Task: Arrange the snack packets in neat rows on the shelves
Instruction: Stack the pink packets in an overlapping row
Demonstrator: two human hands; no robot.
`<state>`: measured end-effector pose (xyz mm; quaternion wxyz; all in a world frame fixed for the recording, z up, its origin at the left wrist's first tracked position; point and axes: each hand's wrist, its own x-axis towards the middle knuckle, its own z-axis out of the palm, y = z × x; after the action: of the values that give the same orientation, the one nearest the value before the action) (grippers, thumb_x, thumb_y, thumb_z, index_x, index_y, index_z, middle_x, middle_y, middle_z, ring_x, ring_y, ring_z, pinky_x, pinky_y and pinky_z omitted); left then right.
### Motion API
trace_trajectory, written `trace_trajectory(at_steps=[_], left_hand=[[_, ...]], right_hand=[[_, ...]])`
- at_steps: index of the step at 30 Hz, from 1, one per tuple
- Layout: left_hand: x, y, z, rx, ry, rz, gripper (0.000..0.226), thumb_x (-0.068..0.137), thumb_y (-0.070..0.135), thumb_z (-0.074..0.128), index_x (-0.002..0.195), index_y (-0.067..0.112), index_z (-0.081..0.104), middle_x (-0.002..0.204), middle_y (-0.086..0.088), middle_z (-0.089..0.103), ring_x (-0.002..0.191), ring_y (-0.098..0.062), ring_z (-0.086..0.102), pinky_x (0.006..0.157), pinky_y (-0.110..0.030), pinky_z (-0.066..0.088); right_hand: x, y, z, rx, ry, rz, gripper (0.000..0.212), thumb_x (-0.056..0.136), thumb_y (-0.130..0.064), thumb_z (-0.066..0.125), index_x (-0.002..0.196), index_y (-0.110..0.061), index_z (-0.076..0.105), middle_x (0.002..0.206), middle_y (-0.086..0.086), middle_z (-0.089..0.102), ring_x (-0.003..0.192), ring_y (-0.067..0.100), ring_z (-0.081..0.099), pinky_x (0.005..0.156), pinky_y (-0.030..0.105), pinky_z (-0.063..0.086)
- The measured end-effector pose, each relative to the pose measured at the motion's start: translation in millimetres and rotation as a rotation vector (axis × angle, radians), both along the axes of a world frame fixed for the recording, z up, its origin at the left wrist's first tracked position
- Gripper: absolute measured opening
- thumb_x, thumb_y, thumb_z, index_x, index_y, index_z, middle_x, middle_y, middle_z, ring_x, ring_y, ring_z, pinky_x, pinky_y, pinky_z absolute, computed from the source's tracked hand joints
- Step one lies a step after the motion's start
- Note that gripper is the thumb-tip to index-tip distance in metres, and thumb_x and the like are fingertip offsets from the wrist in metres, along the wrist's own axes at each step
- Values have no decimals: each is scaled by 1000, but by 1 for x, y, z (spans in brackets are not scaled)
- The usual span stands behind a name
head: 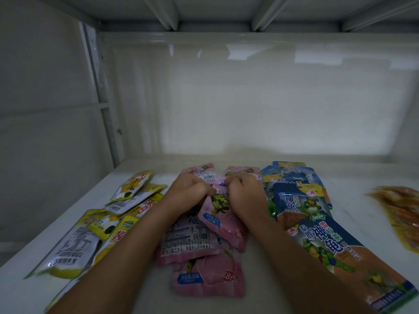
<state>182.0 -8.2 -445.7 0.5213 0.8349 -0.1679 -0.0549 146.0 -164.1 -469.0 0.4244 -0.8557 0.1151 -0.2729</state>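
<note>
Down on the white shelf board, both hands meet over the middle row. The left hand and the right hand have their fingers curled, together pinching the top edge of a pink plastic snack packet with a green turtle print. More pink packets lie overlapped beneath it, running from the front edge toward the back wall. Yellow-and-silver packets sprawl loosely along the left edge, blue-and-orange turtle packets overlap just right of the pink row, and a blurred orange packet lies near the right edge.
</note>
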Motion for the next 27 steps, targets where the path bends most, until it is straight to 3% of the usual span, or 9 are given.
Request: trace_trajectory(at_steps=[3,6,9,13,14,16,19,21,27], left_hand=[[-12,1,11,-149,-10,24,29,83,7,67,62,3,48,62,-11,38,57,-19,38,52,-24,32],[-18,1,15,-306,-10,48,31,85,3,63,56,10,53,57,-10,42,52,-19,41,51,-24,32],[-15,2,14,-427,-8,80,45,90,0,62,50,19,53,52,0,49,48,-14,48,47,-19,37],[-10,6,14,-592,-16,160,39,93,6,64,58,21,56,64,-8,55,64,-20,56,64,-29,45],[-8,5,14,-628,-7,185,37,94,7,65,60,21,57,65,-9,57,65,-21,57,68,-33,46],[-6,4,13,-684,-11,236,29,94,9,64,67,17,58,62,-9,59,61,-21,58,67,-38,48],[-7,4,15,-729,19,256,15,97,14,65,82,10,64,73,-16,71,70,-34,72,73,-51,59],[-10,4,16,-714,65,217,17,99,20,67,91,6,70,88,-16,79,85,-39,77,78,-51,62],[-12,2,9,-653,51,149,11,101,17,69,104,13,78,95,-9,82,88,-30,79,73,-41,65]], right_hand=[[3,-4,-3,5,25,-28,44,87,-35,38,87,-9,73,89,7,74,87,33,65,86,40,55],[0,-4,-1,11,-16,-26,34,98,-28,48,76,-7,62,72,6,63,77,32,60,68,33,44],[-5,3,0,91,-135,-17,25,99,-36,56,101,-16,70,95,-1,68,93,24,62,83,37,48],[8,11,3,542,-132,90,48,85,-65,65,90,-18,66,93,5,73,90,24,71,89,46,59],[10,13,1,606,-89,155,51,83,-66,70,93,-16,67,99,7,74,91,24,72,90,44,60],[8,21,-1,670,-89,284,50,81,-57,79,103,-13,71,108,16,75,97,36,74,90,55,61],[3,29,2,541,-211,337,14,95,-29,75,96,-15,79,94,12,80,91,38,76,85,60,61],[2,32,5,507,-240,334,10,98,-23,72,95,-17,79,91,8,80,88,32,77,85,57,61],[3,39,-4,429,-307,267,13,99,-24,71,96,-15,80,85,5,79,81,25,76,79,48,61]])
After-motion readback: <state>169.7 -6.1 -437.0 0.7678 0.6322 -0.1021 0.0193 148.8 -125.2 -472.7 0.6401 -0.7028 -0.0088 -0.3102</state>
